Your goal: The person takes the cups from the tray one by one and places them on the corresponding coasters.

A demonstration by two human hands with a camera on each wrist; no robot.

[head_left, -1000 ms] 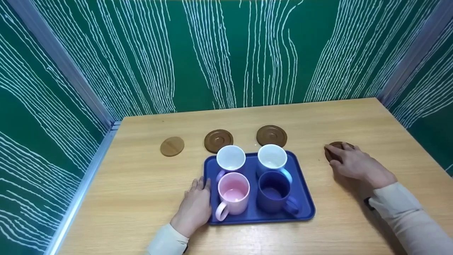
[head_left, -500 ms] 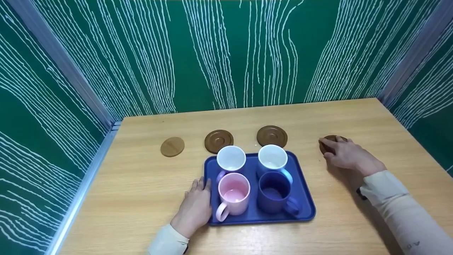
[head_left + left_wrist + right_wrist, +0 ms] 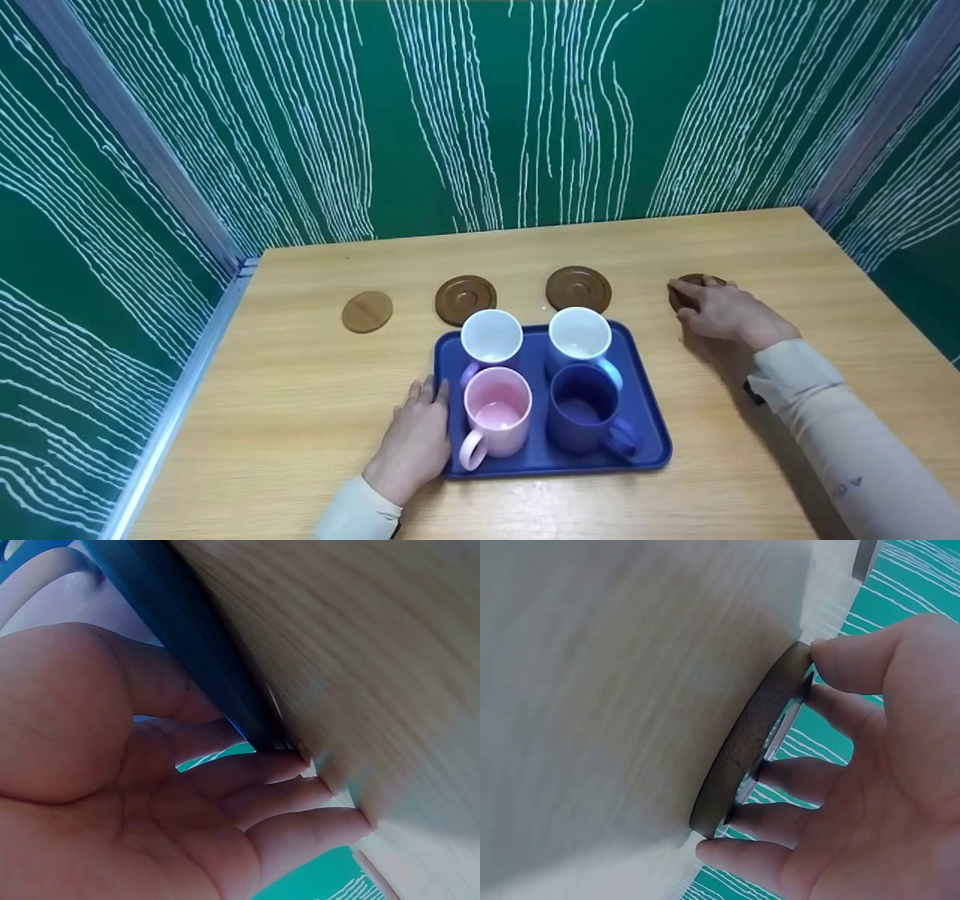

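Note:
My right hand [image 3: 724, 311] lies over a round dark brown wooden coaster [image 3: 681, 297] at the right. In the right wrist view, its thumb and fingers span the coaster [image 3: 750, 739], which lies flat on the table. My left hand [image 3: 415, 442] rests at the left edge of a blue tray [image 3: 555, 466], with relaxed fingers touching its rim and the table. On the tray stand a pink mug [image 3: 498, 412], a dark blue mug [image 3: 583, 411], a light blue mug with a white inside [image 3: 580, 337] and a purple-handled mug with a white inside [image 3: 492, 339].
Behind the tray lie two dark brown ringed coasters, a left coaster [image 3: 465, 298] and a right coaster [image 3: 578, 288]. A lighter plain round coaster [image 3: 367, 312] is farther left. Green walls [image 3: 525, 112] with white lines enclose the wooden table [image 3: 300, 420].
The right hand has slid the coaster away from me and slightly left, roughly level with the other coasters. My left hand and the tray have stayed in place.

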